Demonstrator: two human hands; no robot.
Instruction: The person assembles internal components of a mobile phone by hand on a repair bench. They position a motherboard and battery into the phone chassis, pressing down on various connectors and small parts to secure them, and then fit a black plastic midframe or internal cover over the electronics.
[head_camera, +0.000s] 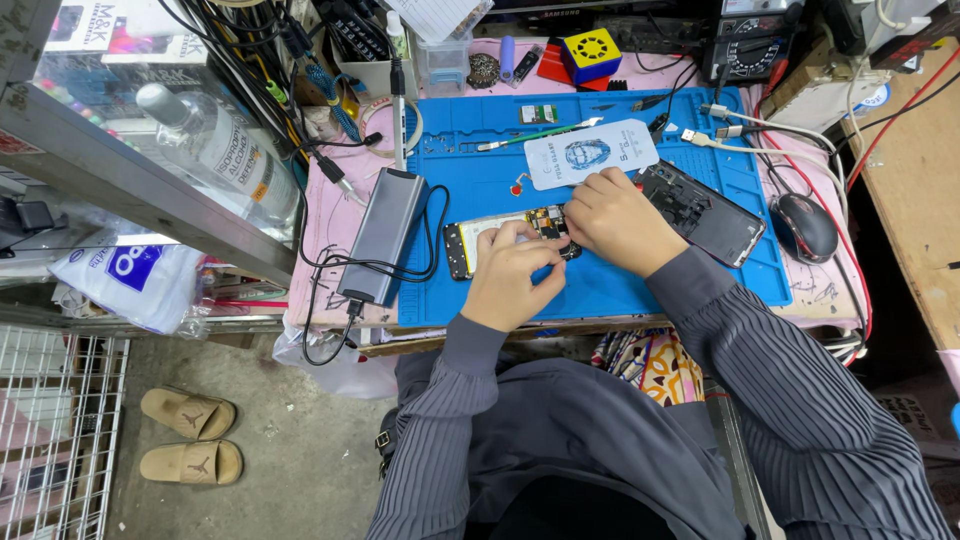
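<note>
At the far left of the frame I see a pair of tan sandals (190, 437) on the floor, low down, and above them a clear plastic bottle (222, 150) lying on a shelf at the upper left. Moving right, a grey power bank (384, 236) sits at the left edge of the blue work mat (600, 290), with black cables looping round it. At the centre of the frame lies the opened phone (478, 243), its inner parts showing, flat on the mat. My left hand (512, 277) rests on it from below, fingers curled and pressed together on the phone's middle. My right hand (615, 220) touches the phone's right end, fingers bunched close; I cannot tell whether they pinch a tool or part. Just above the hands lies a white packet (592, 153), with tweezers (535, 134) beside it. Right of my right hand a dark phone back cover (712, 215) lies tilted on the mat. Further right, a black mouse (806, 227) sits off the mat.
</note>
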